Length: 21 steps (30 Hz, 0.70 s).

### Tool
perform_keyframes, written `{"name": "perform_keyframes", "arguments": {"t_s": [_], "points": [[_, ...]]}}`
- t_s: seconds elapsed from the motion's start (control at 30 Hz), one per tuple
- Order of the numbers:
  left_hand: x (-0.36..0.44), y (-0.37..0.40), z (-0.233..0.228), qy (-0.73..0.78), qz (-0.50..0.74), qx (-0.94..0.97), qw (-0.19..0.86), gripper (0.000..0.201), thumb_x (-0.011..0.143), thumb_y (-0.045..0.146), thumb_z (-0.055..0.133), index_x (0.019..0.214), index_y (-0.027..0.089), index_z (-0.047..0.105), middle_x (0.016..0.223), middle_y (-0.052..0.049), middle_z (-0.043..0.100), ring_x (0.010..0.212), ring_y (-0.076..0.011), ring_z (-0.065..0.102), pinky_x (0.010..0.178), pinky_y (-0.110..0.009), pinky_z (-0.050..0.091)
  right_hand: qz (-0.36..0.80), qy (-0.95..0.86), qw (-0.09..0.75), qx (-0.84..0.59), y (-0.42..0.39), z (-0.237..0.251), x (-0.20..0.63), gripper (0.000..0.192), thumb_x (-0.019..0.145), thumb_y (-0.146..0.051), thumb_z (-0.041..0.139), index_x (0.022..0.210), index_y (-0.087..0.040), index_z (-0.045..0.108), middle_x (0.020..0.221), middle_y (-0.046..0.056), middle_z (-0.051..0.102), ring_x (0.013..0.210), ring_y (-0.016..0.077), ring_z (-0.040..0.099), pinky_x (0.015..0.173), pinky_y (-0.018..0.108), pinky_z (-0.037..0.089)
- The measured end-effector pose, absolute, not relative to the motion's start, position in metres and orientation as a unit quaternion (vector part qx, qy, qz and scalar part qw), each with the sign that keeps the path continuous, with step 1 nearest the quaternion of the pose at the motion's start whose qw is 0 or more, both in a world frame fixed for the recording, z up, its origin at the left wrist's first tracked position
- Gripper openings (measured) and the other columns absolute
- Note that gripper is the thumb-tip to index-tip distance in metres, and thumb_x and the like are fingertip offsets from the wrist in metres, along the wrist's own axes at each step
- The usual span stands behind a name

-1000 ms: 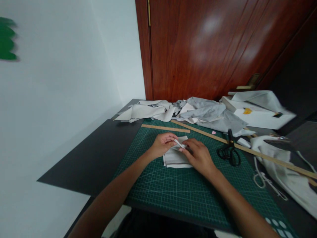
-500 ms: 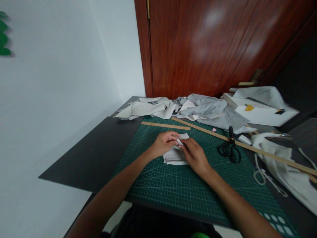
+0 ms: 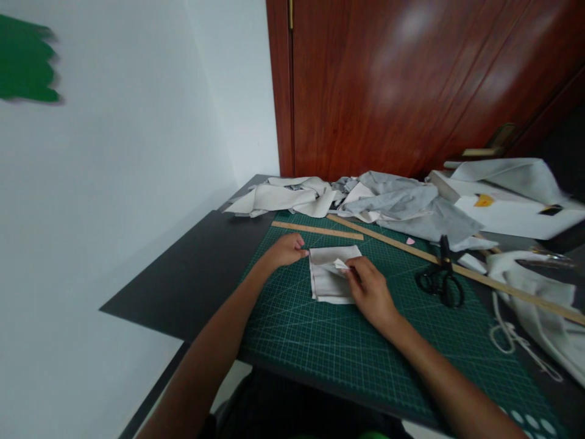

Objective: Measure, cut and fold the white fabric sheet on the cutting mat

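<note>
A pale grey, roughly square piece of folded fabric [image 3: 331, 286] lies flat on the green cutting mat [image 3: 292, 332]. My left hand [image 3: 287, 249] is at its far left corner, fingers curled and thumb against that corner, seemingly pinching it. Over the right part of the fabric, my right hand [image 3: 371, 291] pinches a small off-white fabric flap [image 3: 340, 264], which stands raised above the square. Whether this flap is joined to the fabric below cannot be made out.
Black scissors [image 3: 441, 280] lie right of my hands. A short wooden ruler [image 3: 317, 230] and a long one [image 3: 393, 244] cross the mat's far side. Crumpled fabric [image 3: 393, 198] is heaped behind, beside a white box [image 3: 516, 210]. A corded cloth piece [image 3: 525, 277] lies at right.
My left hand has moved left, away from the right hand, to the fabric's far left corner. My right hand still holds the small flap. The view has shifted slightly left.
</note>
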<state>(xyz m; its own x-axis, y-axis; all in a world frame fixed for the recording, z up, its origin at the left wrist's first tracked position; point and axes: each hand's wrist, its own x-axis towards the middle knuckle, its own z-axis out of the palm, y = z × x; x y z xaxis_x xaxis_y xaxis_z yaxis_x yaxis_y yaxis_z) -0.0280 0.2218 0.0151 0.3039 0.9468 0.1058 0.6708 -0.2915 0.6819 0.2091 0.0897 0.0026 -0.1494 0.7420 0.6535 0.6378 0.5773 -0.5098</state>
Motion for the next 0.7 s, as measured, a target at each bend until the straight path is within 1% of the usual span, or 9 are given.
{"name": "perform_keyframes", "arguments": {"t_s": [0.03,0.1,0.2,0.33,0.4,0.47,0.57,0.63,0.7], "points": [[-0.031,0.223,0.012,0.524,0.247,0.768,0.274,0.023,0.070,0.021,0.083,0.086,0.017,0.067,0.074,0.001,0.067,0.068,-0.0163,0.064,0.065,-0.027,0.051,0.054,-0.747,0.472,-0.465,0.090,0.002,0.209,0.005,0.101,-0.022,0.052,0.102,-0.024,0.057,0.092,0.004,0.064,0.084,0.0210,0.063,0.076,0.035,0.052],[-0.031,0.221,0.008,0.508,0.238,0.782,0.273,0.029,0.065,0.021,0.085,0.088,0.017,0.068,0.081,0.001,0.068,0.073,-0.0164,0.065,0.067,-0.026,0.051,0.045,-0.732,0.489,-0.473,0.091,0.001,0.210,0.003,0.101,-0.021,0.053,0.102,-0.025,0.052,0.089,0.002,0.060,0.078,0.0198,0.061,0.072,0.033,0.051],[-0.022,0.215,0.004,0.483,0.247,0.800,0.256,0.035,0.067,0.019,0.083,0.100,0.019,0.070,0.097,-0.002,0.071,0.086,-0.0180,0.066,0.076,-0.027,0.052,0.027,-0.756,0.475,-0.449,0.089,0.003,0.212,0.015,0.098,-0.011,0.049,0.104,-0.025,0.052,0.095,0.004,0.056,0.085,0.0197,0.060,0.075,0.033,0.052],[-0.010,0.209,0.001,0.456,0.267,0.816,0.233,0.029,0.074,0.009,0.070,0.102,0.020,0.070,0.103,-0.002,0.072,0.092,-0.0183,0.065,0.084,-0.029,0.052,0.037,-0.854,0.326,-0.405,0.085,0.006,0.211,0.050,0.081,0.006,0.044,0.118,-0.024,0.060,0.105,0.006,0.053,0.089,0.0190,0.059,0.077,0.031,0.052],[-0.006,0.209,-0.002,0.451,0.279,0.817,0.226,0.027,0.077,0.006,0.063,0.100,0.019,0.071,0.102,-0.003,0.072,0.094,-0.0181,0.064,0.087,-0.030,0.052,0.038,-0.882,0.274,-0.381,0.083,0.007,0.210,0.059,0.076,0.007,0.045,0.123,-0.025,0.063,0.105,0.006,0.054,0.088,0.0191,0.059,0.076,0.031,0.053],[-0.004,0.210,-0.005,0.450,0.293,0.814,0.222,0.033,0.078,0.005,0.061,0.107,0.019,0.070,0.105,-0.004,0.072,0.096,-0.0178,0.064,0.088,-0.030,0.052,0.035,-0.886,0.270,-0.376,0.082,0.006,0.209,0.060,0.077,0.006,0.046,0.124,-0.026,0.065,0.104,0.006,0.055,0.088,0.0202,0.059,0.076,0.032,0.053],[-0.002,0.210,-0.007,0.450,0.298,0.813,0.218,0.046,0.078,0.008,0.065,0.123,0.019,0.066,0.112,-0.006,0.071,0.096,-0.0180,0.065,0.089,-0.030,0.052,0.044,-0.849,0.345,-0.397,0.082,0.006,0.210,0.055,0.083,0.003,0.045,0.125,-0.026,0.065,0.105,0.007,0.055,0.091,0.0217,0.060,0.078,0.034,0.055],[0.000,0.208,-0.006,0.451,0.286,0.823,0.195,0.038,0.081,0.012,0.067,0.118,0.019,0.068,0.106,-0.005,0.072,0.095,-0.0189,0.065,0.090,-0.031,0.051,0.059,-0.826,0.388,-0.404,0.082,0.009,0.212,0.049,0.088,-0.001,0.046,0.125,-0.027,0.064,0.106,0.008,0.056,0.093,0.0222,0.061,0.080,0.036,0.056],[0.001,0.205,-0.004,0.455,0.276,0.830,0.167,0.022,0.084,0.013,0.063,0.104,0.019,0.070,0.098,-0.005,0.071,0.095,-0.0205,0.064,0.092,-0.033,0.049,0.065,-0.838,0.367,-0.398,0.080,0.012,0.211,0.040,0.093,-0.006,0.046,0.121,-0.026,0.066,0.104,0.007,0.058,0.090,0.0217,0.062,0.079,0.036,0.057]]}}
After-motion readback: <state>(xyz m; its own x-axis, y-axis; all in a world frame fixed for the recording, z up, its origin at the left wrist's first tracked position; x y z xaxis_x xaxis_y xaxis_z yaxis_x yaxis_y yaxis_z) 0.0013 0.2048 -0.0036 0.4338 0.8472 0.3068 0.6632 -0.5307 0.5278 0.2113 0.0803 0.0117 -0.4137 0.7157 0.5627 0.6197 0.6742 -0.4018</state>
